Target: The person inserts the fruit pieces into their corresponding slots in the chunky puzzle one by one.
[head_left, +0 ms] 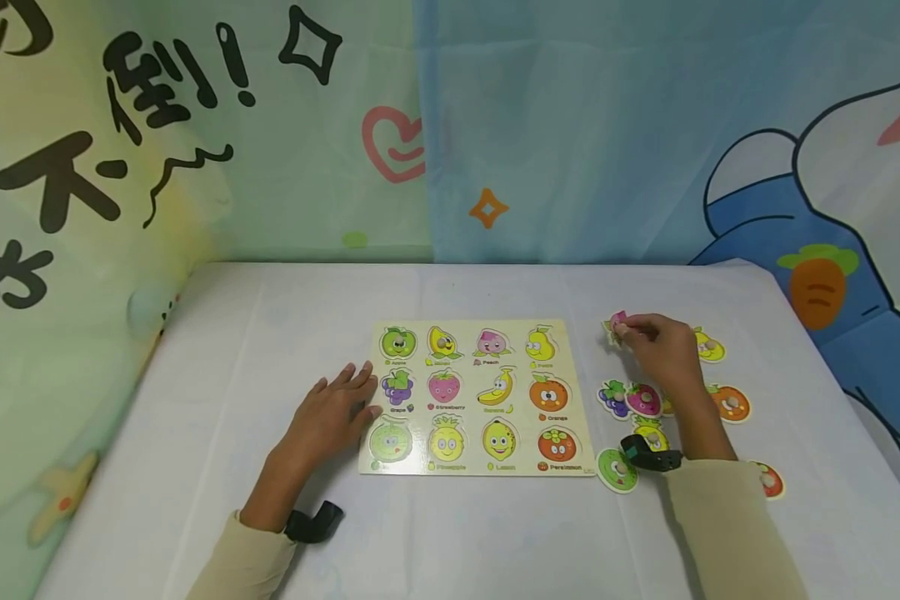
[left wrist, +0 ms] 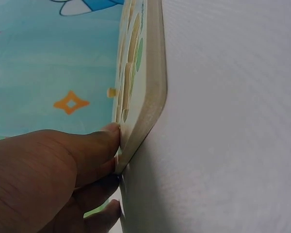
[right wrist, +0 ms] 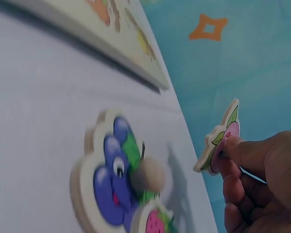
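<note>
My right hand [head_left: 662,350] pinches a pink peach puzzle piece [head_left: 615,327] with green leaves, raised above the table to the right of the board. In the right wrist view, thumb and fingertips hold the peach piece [right wrist: 228,133] tilted on edge. At the left side of the fruit puzzle board [head_left: 467,321], my left hand [head_left: 332,425] rests with fingers extended, touching its edge. The left wrist view shows the thumb against the board's edge [left wrist: 153,97]. Below the right hand lie a grape piece [head_left: 612,399] and a strawberry piece [head_left: 643,401], partly overlapping.
Other knobbed pieces lie around the right arm: a yellow pear-like piece [head_left: 710,345], an orange [head_left: 732,404], a pineapple [head_left: 651,435], a green round piece [head_left: 617,471] and a red one [head_left: 769,481] partly behind the sleeve. A printed curtain [head_left: 570,125] hangs behind the white table [head_left: 450,542].
</note>
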`<state>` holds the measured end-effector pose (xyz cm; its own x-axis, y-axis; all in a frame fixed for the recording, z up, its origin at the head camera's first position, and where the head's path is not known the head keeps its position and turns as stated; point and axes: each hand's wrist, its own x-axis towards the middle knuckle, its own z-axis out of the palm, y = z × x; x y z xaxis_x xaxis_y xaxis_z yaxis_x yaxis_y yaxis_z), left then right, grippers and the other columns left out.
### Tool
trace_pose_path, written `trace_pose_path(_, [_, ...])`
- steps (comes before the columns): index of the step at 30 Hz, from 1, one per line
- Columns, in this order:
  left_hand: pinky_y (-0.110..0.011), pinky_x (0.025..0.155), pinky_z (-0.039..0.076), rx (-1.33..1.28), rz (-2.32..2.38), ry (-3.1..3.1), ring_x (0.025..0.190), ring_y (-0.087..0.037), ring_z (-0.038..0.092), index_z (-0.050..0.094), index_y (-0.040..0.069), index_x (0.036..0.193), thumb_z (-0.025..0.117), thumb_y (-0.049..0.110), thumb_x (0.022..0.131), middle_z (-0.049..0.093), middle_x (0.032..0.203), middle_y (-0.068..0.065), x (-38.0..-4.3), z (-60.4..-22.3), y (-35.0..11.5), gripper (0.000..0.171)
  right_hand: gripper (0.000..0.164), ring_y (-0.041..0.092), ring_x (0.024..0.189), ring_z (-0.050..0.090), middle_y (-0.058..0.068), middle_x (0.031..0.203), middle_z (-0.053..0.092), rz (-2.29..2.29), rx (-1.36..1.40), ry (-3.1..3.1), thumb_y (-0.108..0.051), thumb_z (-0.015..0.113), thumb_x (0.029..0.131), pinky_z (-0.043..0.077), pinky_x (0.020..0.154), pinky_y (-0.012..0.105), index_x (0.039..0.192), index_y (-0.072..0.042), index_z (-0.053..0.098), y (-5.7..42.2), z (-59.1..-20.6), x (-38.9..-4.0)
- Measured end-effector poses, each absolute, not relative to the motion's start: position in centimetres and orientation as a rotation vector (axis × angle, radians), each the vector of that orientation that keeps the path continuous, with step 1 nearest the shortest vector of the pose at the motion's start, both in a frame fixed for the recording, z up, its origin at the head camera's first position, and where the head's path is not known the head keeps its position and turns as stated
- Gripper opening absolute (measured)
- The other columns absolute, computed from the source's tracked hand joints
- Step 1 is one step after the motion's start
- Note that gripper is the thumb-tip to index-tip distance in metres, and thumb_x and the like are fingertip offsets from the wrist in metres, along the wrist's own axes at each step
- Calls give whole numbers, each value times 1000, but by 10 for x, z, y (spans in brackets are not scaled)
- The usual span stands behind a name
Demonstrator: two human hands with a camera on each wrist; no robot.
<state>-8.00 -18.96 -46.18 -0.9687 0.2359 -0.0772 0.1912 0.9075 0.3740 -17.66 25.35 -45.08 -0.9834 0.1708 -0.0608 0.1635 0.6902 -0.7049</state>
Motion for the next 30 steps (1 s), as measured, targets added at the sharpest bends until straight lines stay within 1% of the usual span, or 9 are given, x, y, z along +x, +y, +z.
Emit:
trace_pose_path(2, [-59, 111, 24, 333, 560, 2949, 141, -32, 30, 54, 7, 138, 67, 28, 93, 40, 149, -6, -80, -463, -190, 51, 49, 33, 103, 54, 20, 117, 62, 1219, -202, -2866, -42, 58, 97, 48, 86, 44, 122, -1, 64, 251, -452, -177])
trace_pose_path(5, [-58, 111, 24, 329, 557, 2943, 141, -32, 30, 53, 7, 139, 67, 28, 93, 39, 150, -6, -80, -463, -191, 52, 50, 24, 95, 58, 12, 109, 67, 1233, -89, -2821, -50, 61, 92, 49, 72, 30, 115, -6, 69, 253, -465, -184])
trace_pose_path(8, [-58, 111, 24, 325, 552, 2936, 142, -31, 29, 53, 7, 139, 67, 29, 93, 39, 150, -6, -80, -463, -191, 53, 53, 18, 90, 60, 5, 103, 69, 1263, -2, -2773, -57, 62, 88, 48, 66, 23, 111, -11, 71, 257, -486, -194])
trace_pose_path(12, [-58, 111, 24, 321, 550, 2933, 142, -31, 29, 53, 8, 140, 67, 30, 93, 39, 150, -6, -80, -463, -191, 53, 56, 16, 90, 60, 0, 102, 69, 1324, 30, -2736, -65, 60, 85, 50, 72, 29, 110, -16, 71, 260, -510, -206])
trace_pose_path(16, [-58, 111, 24, 323, 546, 2937, 142, -31, 29, 53, 8, 140, 67, 29, 93, 39, 150, -6, -79, -463, -192, 53, 59, 12, 93, 59, -5, 105, 69, 1339, 38, -2740, -72, 57, 81, 50, 74, 28, 109, -22, 71, 252, -516, -210])
trace_pose_path(21, [-58, 111, 24, 330, 563, 2938, 142, -31, 30, 54, 7, 139, 67, 29, 93, 39, 150, -7, -79, -463, -192, 52, 52, 14, 91, 60, -2, 105, 69, 1379, 127, -2753, -64, 61, 85, 50, 73, 26, 109, -20, 72, 229, -504, -205])
trace_pose_path(23, [-58, 111, 24, 334, 569, 2936, 142, -32, 29, 54, 7, 139, 67, 29, 93, 39, 150, -7, -79, -464, -192, 53, 48, 17, 92, 61, 2, 106, 69, 1414, 148, -2763, -58, 62, 88, 50, 75, 28, 110, -17, 72, 219, -497, -201])
trace_pose_path(26, [-58, 111, 24, 334, 569, 2931, 142, -32, 29, 53, 7, 139, 67, 30, 93, 39, 150, -6, -79, -463, -192, 53, 50, 18, 92, 63, 3, 106, 69, 1398, 199, -2763, -58, 61, 88, 51, 76, 32, 110, -15, 72, 207, -494, -200])
trace_pose_path(30, [-57, 112, 23, 334, 563, 2927, 142, -31, 28, 53, 8, 140, 67, 30, 93, 38, 151, -6, -80, -462, -191, 53, 43, 19, 90, 62, 5, 106, 70, 1428, 237, -2765, -51, 63, 91, 49, 72, 29, 109, -13, 73, 190, -480, -192])
